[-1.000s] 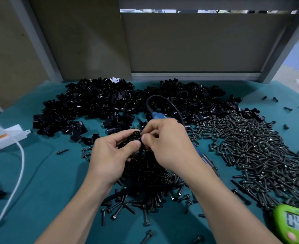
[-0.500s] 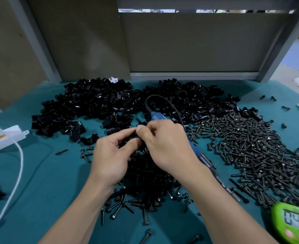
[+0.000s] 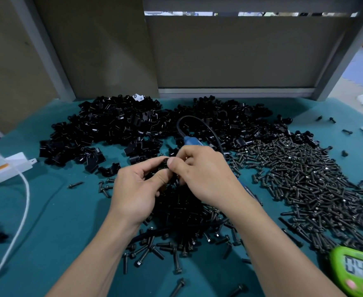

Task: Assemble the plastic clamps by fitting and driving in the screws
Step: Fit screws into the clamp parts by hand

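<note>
Your table (image 3: 58,221) carries everything loose on its teal top. A wide heap of black clamps (image 3: 112,129) lies along the far side, a spread of black screws (image 3: 304,179) lies to your right, and a smaller pile (image 3: 180,211) of screws sits just below your hands.

Both forearms reach in from the near edge and your hands meet above that small pile. Your left hand (image 3: 133,189) is palm-in, with thumb and forefinger curled round a small black clamp (image 3: 165,162) held clear of the table. Your right hand (image 3: 204,174) comes over from the right and its thumb and forefinger pinch the same clamp at its top. Whether a screw sits between those fingertips is hidden. The clamp is mostly covered, so only a dark glossy edge shows.

A blue driver (image 3: 192,141) with a black cord lies behind your right hand. A green timer (image 3: 356,273) sits at the near right, and a white cable (image 3: 24,200) runs down the left.
</note>
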Available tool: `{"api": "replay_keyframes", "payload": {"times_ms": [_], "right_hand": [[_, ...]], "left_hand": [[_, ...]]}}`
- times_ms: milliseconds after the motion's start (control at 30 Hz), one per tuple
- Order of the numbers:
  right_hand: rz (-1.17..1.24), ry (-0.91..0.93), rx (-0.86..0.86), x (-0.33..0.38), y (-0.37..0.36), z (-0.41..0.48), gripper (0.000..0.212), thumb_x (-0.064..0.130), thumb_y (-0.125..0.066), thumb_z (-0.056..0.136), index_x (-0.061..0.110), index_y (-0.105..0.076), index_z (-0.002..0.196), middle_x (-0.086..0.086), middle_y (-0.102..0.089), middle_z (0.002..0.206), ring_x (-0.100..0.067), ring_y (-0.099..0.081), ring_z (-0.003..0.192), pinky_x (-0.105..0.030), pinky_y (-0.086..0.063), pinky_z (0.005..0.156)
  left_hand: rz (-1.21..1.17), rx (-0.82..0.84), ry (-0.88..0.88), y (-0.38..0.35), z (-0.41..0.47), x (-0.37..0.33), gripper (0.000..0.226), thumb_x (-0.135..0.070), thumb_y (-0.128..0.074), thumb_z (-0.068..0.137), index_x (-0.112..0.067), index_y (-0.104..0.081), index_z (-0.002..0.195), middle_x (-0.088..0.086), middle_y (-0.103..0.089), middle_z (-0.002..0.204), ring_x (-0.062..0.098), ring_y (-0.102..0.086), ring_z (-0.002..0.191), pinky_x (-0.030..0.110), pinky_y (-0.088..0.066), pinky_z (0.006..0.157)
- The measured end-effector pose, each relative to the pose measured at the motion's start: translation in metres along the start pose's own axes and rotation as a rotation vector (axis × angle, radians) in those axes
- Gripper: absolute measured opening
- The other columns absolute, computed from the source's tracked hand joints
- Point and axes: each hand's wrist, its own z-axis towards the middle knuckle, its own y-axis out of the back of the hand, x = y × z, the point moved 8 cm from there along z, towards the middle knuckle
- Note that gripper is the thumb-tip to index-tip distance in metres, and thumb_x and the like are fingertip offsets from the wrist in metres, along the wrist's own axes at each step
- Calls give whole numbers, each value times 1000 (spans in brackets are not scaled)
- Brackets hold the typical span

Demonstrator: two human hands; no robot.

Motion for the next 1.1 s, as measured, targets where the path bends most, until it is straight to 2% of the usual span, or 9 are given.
{"api": "replay_keyframes", "payload": {"times_ms": [100,233,367,467,633,733,933,1033,1100], "right_hand": [[22,-5,37,2,-1,1,21,27,-63,100,22,-66,80,0,-72,66,-6,-56,51,-26,-49,54],[-60,-28,2,0,-4,0,47,36,-53,105,19,-54,61,1,-53,55,-14,-45,51,-28,-36,48],[-57,-29,5,-2,-4,0,48,47,-51,105,19,-57,67,1,-57,55,-13,-48,48,-26,-37,46],[19,-34,62,-2,-4,0,29,32,-56,104,21,-64,78,1,-70,62,-6,-53,47,-25,-45,51],[-21,-25,-20,-5,-5,0,51,42,-49,106,19,-51,60,6,-47,46,-8,-40,43,-20,-31,42],[10,-35,38,-7,-6,1,37,40,-54,103,21,-60,73,-2,-64,59,-6,-46,44,-23,-38,46],[-19,1,25,-5,-4,-2,55,52,-47,105,22,-54,59,6,-51,47,-6,-46,43,-23,-37,45],[36,-19,186,-8,-10,-3,35,31,-54,104,21,-57,70,2,-65,55,-20,-57,51,-39,-50,58],[20,-69,162,-15,-7,2,34,17,-63,96,17,-50,64,9,-51,44,-15,-44,43,-36,-39,50]], "left_hand": [[5,-22,23,4,0,3,30,-18,-79,90,-41,-78,110,-12,-80,100,26,-73,76,32,-53,61],[28,31,-12,-1,-4,-4,36,-12,-78,90,-40,-79,111,-13,-80,100,4,-69,72,21,-52,58],[54,17,-3,-1,-3,-4,36,-13,-78,91,-43,-78,111,-17,-79,98,19,-74,81,27,-54,61],[40,7,19,1,-1,0,32,-14,-79,90,-40,-79,109,-15,-80,99,21,-75,80,32,-54,63],[29,31,-2,-2,-2,-5,36,-12,-78,90,-42,-78,111,-14,-80,102,13,-74,79,28,-54,62],[11,45,-14,-4,-2,-5,36,-12,-77,91,-45,-79,104,-9,-81,92,27,-72,75,37,-55,61],[15,64,-11,-8,-4,-4,40,-12,-77,92,-50,-79,105,3,-77,75,13,-52,56,35,-47,56],[-16,33,0,-2,-2,-2,33,-12,-78,90,-43,-80,100,-7,-79,83,8,-58,58,30,-49,58],[-17,38,3,-3,-2,-2,35,-10,-79,89,-42,-78,104,-8,-80,86,6,-60,60,27,-50,59]]}}
